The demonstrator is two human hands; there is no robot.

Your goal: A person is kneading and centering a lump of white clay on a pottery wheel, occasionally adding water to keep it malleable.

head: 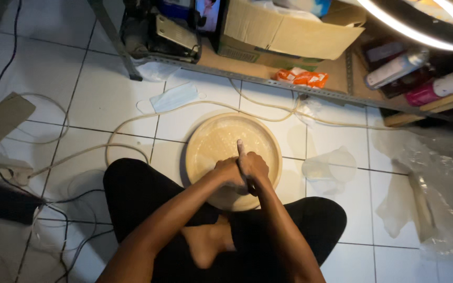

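Both hands meet over the near part of the round, shallow, pale woven bamboo tray (221, 139) on the tiles just beyond the crossed legs, the right hand (252, 167) with one finger pointing out across it and the left hand (229, 170) curled shut against it, holding what I cannot tell; the tray looks light and stiff, best gripped by its rim.

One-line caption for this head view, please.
Seated cross-legged on white tiles, a person presses both hands, left hand against right hand, over a round tan bowl.

A round tray (213, 141) lies on the tiled floor (53, 68), just ahead of the person's crossed legs, with both hands over its near half. From the tray, a face mask (173, 97) lies at eleven o'clock, a cardboard box (284, 31) on the shelf at twelve, and a clear plastic cup (331, 165) at three. A cable (132, 121) curls at nine o'clock, plastic wrap (441, 173) farther out at three.
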